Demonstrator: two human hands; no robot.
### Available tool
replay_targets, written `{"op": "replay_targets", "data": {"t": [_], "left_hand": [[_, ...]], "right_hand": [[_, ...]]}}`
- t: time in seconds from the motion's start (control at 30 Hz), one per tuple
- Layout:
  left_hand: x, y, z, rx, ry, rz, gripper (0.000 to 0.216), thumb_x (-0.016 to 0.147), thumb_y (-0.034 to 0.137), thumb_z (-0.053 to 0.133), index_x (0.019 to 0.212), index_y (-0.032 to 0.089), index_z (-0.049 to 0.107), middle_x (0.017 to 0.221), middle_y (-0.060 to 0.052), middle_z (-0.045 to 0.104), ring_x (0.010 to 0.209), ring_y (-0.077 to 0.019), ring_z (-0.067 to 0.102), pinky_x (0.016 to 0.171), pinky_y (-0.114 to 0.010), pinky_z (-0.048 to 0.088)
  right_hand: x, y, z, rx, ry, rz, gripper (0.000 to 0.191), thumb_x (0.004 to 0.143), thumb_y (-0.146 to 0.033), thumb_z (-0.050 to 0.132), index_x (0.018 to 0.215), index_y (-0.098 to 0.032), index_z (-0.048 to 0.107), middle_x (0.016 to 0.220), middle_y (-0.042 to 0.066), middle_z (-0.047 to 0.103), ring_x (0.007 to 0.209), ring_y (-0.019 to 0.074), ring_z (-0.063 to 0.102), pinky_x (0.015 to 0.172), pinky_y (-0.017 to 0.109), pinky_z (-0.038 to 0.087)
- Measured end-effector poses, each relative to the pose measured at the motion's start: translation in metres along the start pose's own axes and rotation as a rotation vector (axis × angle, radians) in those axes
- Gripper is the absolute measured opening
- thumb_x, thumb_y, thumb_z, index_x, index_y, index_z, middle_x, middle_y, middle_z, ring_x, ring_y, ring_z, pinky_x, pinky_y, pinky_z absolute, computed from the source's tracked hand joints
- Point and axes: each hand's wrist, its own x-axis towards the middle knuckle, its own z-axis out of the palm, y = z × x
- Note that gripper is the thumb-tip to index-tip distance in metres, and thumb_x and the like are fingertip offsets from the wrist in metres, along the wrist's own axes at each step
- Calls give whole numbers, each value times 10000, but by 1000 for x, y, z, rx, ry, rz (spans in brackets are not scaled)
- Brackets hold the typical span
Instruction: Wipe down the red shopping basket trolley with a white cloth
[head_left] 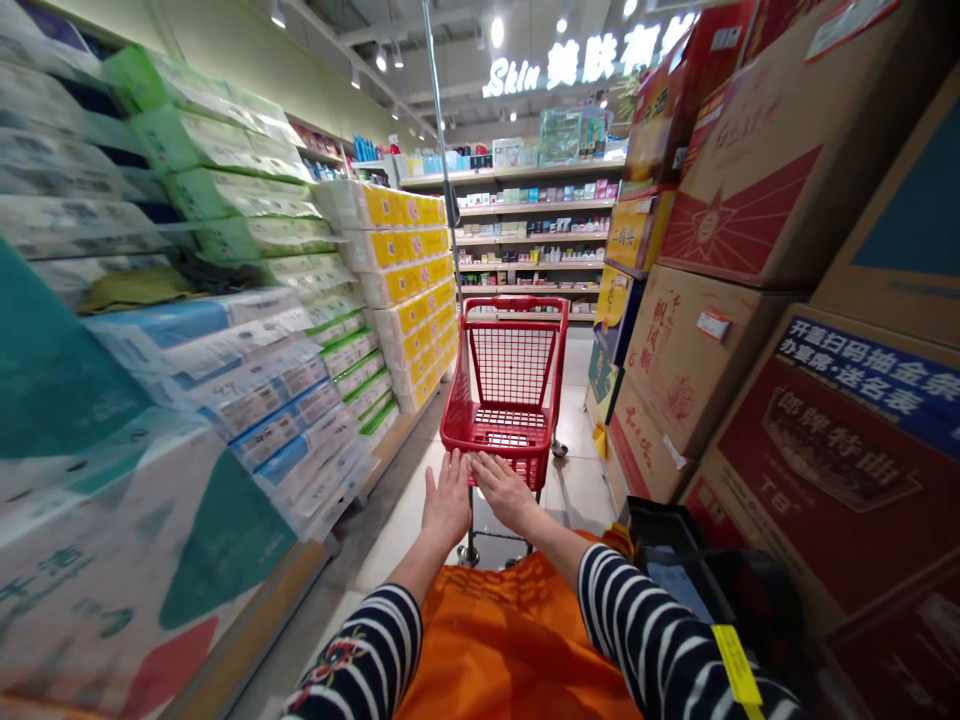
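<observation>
A red wire shopping cart [510,385] stands in the aisle straight ahead of me, its basket holding nothing I can see. My left hand [447,497] and my right hand [501,490] reach out side by side, fingers stretched flat, fingertips at the cart's near rim. Neither hand holds anything. Both arms wear striped sleeves, over an orange apron [510,640].
Stacked packs of tissue paper [225,350] line the shelves on the left. Tall piles of cardboard boxes [750,300] crowd the right side. A dark crate [675,550] sits low on the right. Shelves of small products [532,230] close the aisle's far end.
</observation>
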Motion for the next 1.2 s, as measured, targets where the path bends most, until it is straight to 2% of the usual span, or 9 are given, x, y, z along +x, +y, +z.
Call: {"op": "replay_targets", "data": {"t": [0.13, 0.3, 0.43, 0.57, 0.7, 0.97, 1.07, 1.2], "left_hand": [[-2, 7, 7, -16, 15, 36, 683, 734, 130, 365, 1400, 100, 214, 1494, -110, 126, 1377, -238, 93, 1088, -518, 140], [30, 7, -12, -34, 115, -15, 650, 757, 120, 330, 1398, 100, 221, 1489, -109, 143, 1374, -235, 115, 1092, -506, 142], [47, 1, -25, -32, 3, 6, 596, 770, 82, 273, 1363, 126, 322, 1441, -137, 291, 1340, -241, 242, 1063, -557, 176], [45, -1, -25, -19, -45, 30, 620, 749, 41, 245, 1360, 109, 322, 1429, -137, 321, 1334, -238, 258, 1061, -566, 165], [38, 9, -21, -28, -42, 54, 638, 735, 28, 231, 1365, 96, 312, 1426, -126, 334, 1332, -239, 260, 1069, -549, 150], [29, 38, -24, -188, 32, 221, 624, 723, 121, 316, 1344, 156, 373, 1369, -77, 440, 1274, -221, 347, 1101, -496, 106], [26, 43, -20, -194, 2, 213, 634, 727, 135, 320, 1360, 144, 337, 1400, -78, 396, 1305, -212, 301, 1106, -488, 90], [24, 44, -6, -135, -70, 179, 708, 720, 123, 326, 1412, 134, 179, 1501, -56, 145, 1382, -207, 58, 1109, -495, 35]], "right_hand": [[-14, -1, -7, 11, 5, -11, 400, 846, -97, 423, 1237, -110, 506, 1301, 128, 493, 1263, 244, 376, 1000, 427, 399], [6, 23, -33, -62, 86, 150, 419, 858, -86, 391, 1264, -128, 487, 1328, 122, 466, 1276, 254, 356, 1007, 441, 384], [1, 43, -31, -135, -1, 145, 404, 852, -118, 446, 1253, -123, 497, 1300, 139, 491, 1247, 258, 396, 976, 422, 417], [-21, 66, -26, -158, -62, 293, 426, 852, -133, 466, 1277, -153, 473, 1329, 117, 465, 1278, 263, 345, 1014, 436, 368], [-41, 82, -28, -130, -95, 437, 468, 852, -74, 422, 1306, -183, 442, 1367, 82, 427, 1315, 246, 279, 1045, 424, 328], [-66, 104, -56, -57, -158, 647, 562, 817, 8, 344, 1327, -215, 419, 1397, 43, 391, 1340, 206, 226, 1084, 403, 269], [-68, 112, -67, -1, -170, 768, 522, 832, -15, 342, 1302, -209, 457, 1383, 43, 413, 1336, 210, 239, 1093, 394, 250], [-61, 112, -74, 62, -192, 879, 502, 834, -29, 336, 1286, -189, 485, 1377, 58, 419, 1328, 237, 256, 1092, 391, 244]]}}
